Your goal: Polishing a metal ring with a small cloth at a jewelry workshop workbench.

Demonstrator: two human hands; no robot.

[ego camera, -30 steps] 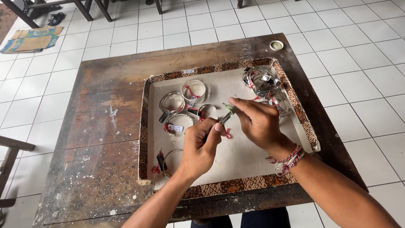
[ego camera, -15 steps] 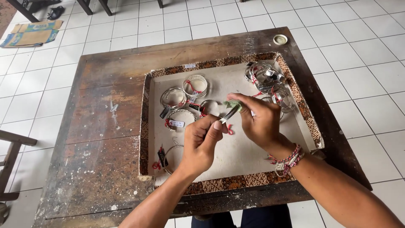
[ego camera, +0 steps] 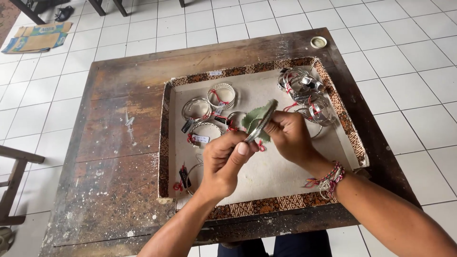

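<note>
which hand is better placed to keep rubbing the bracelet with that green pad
Right. The right hand already pinches the green pad against the silver bracelet, while the left hand grips the bracelet's lower part, steadying it over the tray.

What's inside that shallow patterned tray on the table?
The tray holds silver bangles with red strings and small tags, plus a heap at its far right corner. The left hand and right hand, holding one bangle against green cloth, cover the middle.

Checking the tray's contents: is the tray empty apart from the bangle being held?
No, several silver bangles with red ties lie in the tray, besides the one the left hand holds.
</note>
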